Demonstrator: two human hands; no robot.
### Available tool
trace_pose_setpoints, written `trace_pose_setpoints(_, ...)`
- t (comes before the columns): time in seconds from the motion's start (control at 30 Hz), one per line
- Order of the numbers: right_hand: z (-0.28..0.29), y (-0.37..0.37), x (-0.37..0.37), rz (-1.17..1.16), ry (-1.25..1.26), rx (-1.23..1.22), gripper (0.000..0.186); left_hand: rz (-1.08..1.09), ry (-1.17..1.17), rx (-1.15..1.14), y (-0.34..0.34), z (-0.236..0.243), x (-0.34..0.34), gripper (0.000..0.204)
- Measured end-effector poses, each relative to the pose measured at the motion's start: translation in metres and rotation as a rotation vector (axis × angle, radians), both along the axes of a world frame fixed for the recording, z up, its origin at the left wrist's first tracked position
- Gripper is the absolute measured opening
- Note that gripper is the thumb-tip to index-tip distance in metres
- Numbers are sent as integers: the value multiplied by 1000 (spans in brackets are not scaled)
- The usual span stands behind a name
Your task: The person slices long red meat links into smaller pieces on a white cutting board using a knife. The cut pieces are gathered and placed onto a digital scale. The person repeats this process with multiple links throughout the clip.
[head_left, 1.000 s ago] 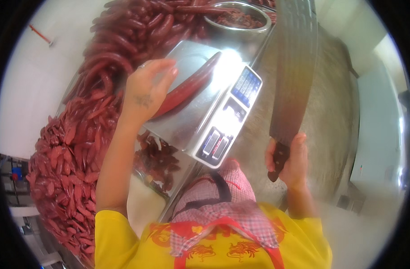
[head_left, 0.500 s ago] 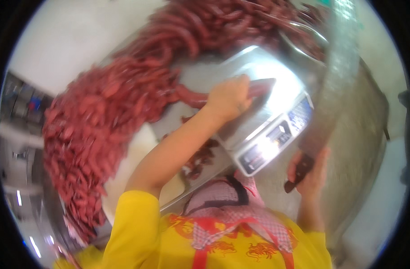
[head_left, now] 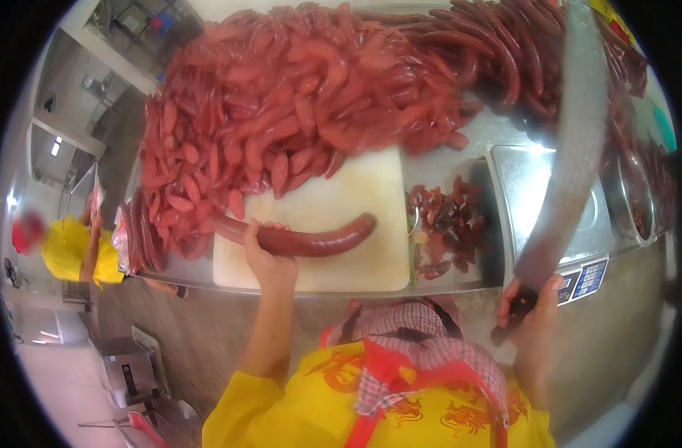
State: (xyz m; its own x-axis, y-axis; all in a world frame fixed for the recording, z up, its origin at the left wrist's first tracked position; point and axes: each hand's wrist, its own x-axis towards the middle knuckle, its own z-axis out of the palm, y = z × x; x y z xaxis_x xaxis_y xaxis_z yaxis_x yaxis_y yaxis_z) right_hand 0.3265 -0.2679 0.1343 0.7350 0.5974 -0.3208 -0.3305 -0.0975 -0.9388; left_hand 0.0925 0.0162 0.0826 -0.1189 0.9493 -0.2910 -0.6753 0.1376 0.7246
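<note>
My left hand is wrapped round a long, curved dark-red sausage that lies across the white cutting board. The sausage's right end reaches toward the board's right side; its left end runs up to the heap of slices. In my right hand is the dark handle of a large, long-bladed knife. Its blade points up and away, over the right part of a scale with a steel plate. Behind the board rises a big heap of slanted sausage slices.
Whole sausages are piled at the far right. Dark scraps lie between board and scale. A round steel bowl stands right of the scale. The metal table's front edge runs before me. At the left another person wears yellow.
My left hand has brought the sausage from over the scale to the cutting board on the left. My right hand still holds the knife up. The view has turned toward the board.
</note>
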Motion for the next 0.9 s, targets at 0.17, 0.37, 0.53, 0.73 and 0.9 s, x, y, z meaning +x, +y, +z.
trace_pose_setpoints(0.17, 8, 31, -23, 255, -90, -97, 78, -286, 491, -88, -33, -37, -68, 53)
trace_pose_setpoints(0.37, -5, 52, -39, 344, -81, -250, 65, -655, 1887, 1026, -55, -42, -59, 79)
trace_pose_setpoints(0.53, -20, 56, -54, 339, -118, -292, 63, -696, 1933, 1206, 12, -60, -23, 76)
trace_pose_setpoints(0.73, -29, 52, -70, 310, -169, -387, 65, -881, 1956, 1211, 58, -45, 10, 67)
trace_pose_setpoints(0.9, -41, 45, -82, 295, -244, -504, 68, -910, 1773, 1479, 13, -59, 30, 66)
